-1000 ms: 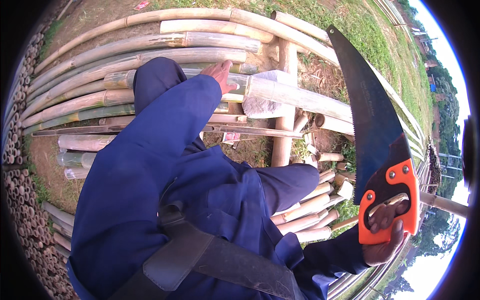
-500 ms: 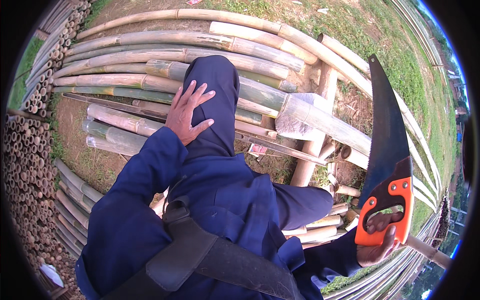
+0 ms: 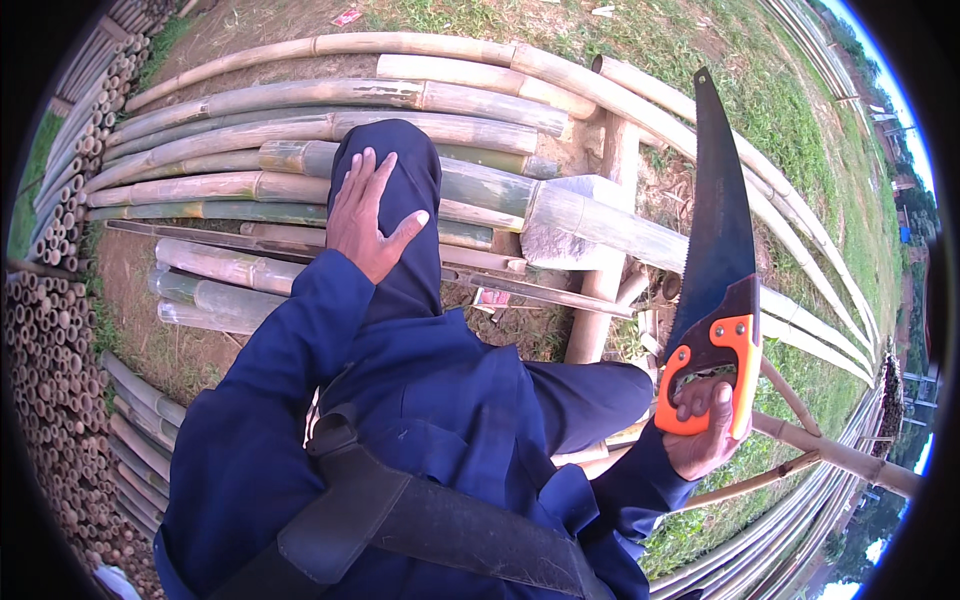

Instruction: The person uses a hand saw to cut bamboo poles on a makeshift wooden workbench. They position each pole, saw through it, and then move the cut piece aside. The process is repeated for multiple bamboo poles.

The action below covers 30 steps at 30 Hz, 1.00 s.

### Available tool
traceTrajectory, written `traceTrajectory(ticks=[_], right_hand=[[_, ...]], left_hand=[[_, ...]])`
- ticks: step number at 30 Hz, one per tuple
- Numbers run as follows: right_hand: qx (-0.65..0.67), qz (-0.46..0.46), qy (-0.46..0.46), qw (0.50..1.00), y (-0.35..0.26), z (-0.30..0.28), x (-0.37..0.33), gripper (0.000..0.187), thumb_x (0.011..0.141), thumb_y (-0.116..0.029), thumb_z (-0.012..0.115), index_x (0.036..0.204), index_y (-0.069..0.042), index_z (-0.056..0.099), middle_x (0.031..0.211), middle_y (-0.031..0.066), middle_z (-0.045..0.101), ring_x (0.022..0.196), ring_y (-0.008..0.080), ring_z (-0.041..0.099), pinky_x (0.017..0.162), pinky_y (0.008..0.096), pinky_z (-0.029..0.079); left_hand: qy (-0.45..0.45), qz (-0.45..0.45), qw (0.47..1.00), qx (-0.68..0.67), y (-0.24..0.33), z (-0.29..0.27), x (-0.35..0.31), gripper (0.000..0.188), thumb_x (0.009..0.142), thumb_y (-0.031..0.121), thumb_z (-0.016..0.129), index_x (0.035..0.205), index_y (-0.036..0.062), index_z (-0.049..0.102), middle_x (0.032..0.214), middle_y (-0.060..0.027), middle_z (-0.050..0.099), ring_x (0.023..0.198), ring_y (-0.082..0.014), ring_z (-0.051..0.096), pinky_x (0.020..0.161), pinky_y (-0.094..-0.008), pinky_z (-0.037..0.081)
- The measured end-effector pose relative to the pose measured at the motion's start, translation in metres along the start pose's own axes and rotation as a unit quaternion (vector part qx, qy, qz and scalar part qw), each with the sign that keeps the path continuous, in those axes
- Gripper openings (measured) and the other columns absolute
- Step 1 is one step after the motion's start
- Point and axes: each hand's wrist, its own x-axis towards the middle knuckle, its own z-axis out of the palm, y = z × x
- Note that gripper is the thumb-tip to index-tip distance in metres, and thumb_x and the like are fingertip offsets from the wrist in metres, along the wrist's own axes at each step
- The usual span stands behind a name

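My left hand (image 3: 367, 217) lies on my raised knee, fingers stretched out and thumb apart, with nothing in it. At the right, my right hand (image 3: 706, 425) is wrapped round the orange and black handle of a hand saw (image 3: 716, 225). Its dark blade points up and away from me, with the toothed edge toward the left. Under my raised leg runs a thick bamboo pole (image 3: 600, 222), which passes over a pale stone block (image 3: 565, 250). The saw blade overlaps the pole's right part in view; whether they touch I cannot tell.
Several bamboo poles (image 3: 290, 95) lie side by side on the ground beyond my knee. A crosswise log (image 3: 600, 315) stands by the stone. Stacked bamboo (image 3: 50, 380) fills the left side. More long poles (image 3: 780, 530) lie at the lower right, near grass (image 3: 810, 180).
The saw and my right hand have moved up and left in view. My left hand stays on the knee, its fingers closer together. The whole scene has shifted slightly left.
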Motion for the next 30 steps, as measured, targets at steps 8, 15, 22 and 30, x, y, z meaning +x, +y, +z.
traceTrajectory(ticks=[8, 15, 22, 30], right_hand=[[-0.073, -0.008, 0.006, 0.997, 0.0, -0.01, -0.021, 0.021, 0.097, -0.013, 0.066, 0.09, 0.005, 0.058, 0.065, 0.0058, 0.049, 0.053, 0.0125, 0.047, 0.05, 0.0241, 0.041], [-0.082, 0.018, 0.067, 0.994, 0.022, -0.006, -0.018, 0.029, 0.095, -0.022, 0.071, 0.089, 0.004, 0.058, 0.061, 0.0031, 0.046, 0.048, 0.0127, 0.047, 0.047, 0.025, 0.04], [-0.052, 0.02, 0.081, 0.995, 0.038, 0.003, -0.006, 0.031, 0.093, -0.025, 0.072, 0.085, 0.001, 0.056, 0.058, 0.0044, 0.048, 0.047, 0.0136, 0.049, 0.047, 0.0263, 0.039], [-0.08, 0.016, 0.052, 0.995, 0.033, 0.005, -0.002, 0.045, 0.093, -0.037, 0.072, 0.076, 0.001, 0.057, 0.053, 0.0074, 0.052, 0.045, 0.0154, 0.052, 0.048, 0.0284, 0.042]], left_hand=[[0.118, 0.044, 0.979, -0.16, 0.017, 0.015, 0.053, 0.049, 0.076, -0.008, 0.066, 0.123, 0.0072, 0.065, 0.091, -0.0071, 0.069, 0.092, -0.0272, 0.069, 0.09, -0.0398, 0.054], [0.087, 0.017, 0.972, -0.216, 0.004, 0.009, 0.046, 0.044, 0.083, -0.011, 0.059, 0.125, 0.0012, 0.065, 0.087, -0.0083, 0.072, 0.092, -0.0248, 0.074, 0.089, -0.0354, 0.056], [0.117, 0.039, 0.975, -0.185, -0.017, 0.006, 0.045, 0.05, 0.084, -0.014, 0.053, 0.131, 0.0035, 0.062, 0.088, -0.0086, 0.074, 0.095, -0.0281, 0.074, 0.087, -0.0383, 0.057], [-0.028, 0.075, 0.997, -0.006, -0.018, -0.003, 0.026, 0.068, 0.089, 0.017, 0.067, 0.154, 0.0116, 0.045, 0.154, -0.0032, 0.053, 0.152, -0.0312, 0.034, 0.126, -0.0516, 0.018]])
